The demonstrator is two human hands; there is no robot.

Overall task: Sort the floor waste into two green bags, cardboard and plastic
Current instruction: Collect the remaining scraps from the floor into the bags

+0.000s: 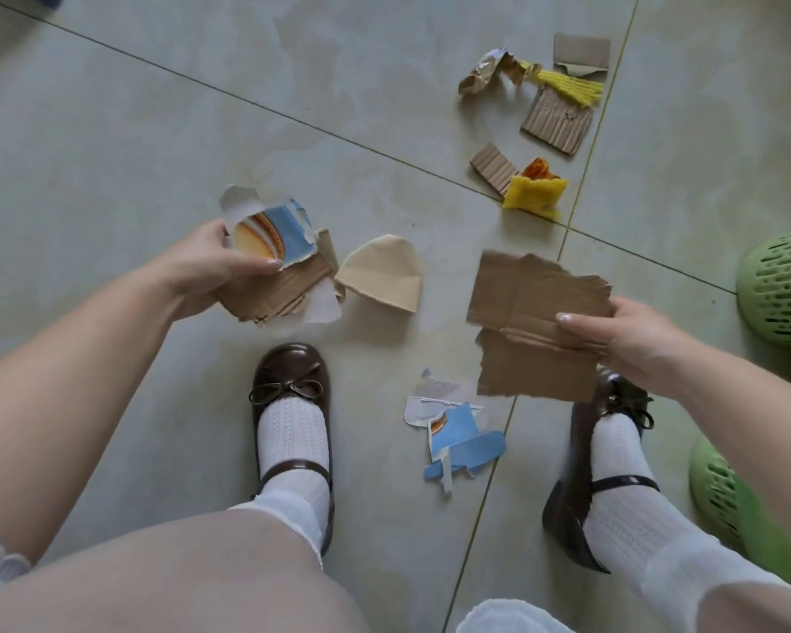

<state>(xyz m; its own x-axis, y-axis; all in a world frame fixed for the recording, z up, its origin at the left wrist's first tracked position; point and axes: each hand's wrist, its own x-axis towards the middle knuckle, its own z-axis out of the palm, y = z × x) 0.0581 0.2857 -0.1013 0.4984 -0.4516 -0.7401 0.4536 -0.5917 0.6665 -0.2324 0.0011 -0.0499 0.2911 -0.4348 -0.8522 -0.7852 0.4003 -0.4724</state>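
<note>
My left hand [202, 267] holds a stack of torn cardboard scraps [275, 285], fingers curled round it. My right hand [631, 340] pinches one big cardboard sheet [526, 322]. Two green bags [781, 290] sit right. Three cardboard pieces [558, 121] lie far right on the floor [156, 130], and a blue wrapper [457, 440] lies near, between my two shoes [288, 386].

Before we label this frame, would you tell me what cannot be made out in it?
Head view only:
- Green bags: cut off by the right edge, so which takes cardboard or plastic is unclear.
- Stack in the left hand: lower pieces hidden beneath the printed piece.
- Brown cardboard: its right edge is covered by the right hand.
</note>
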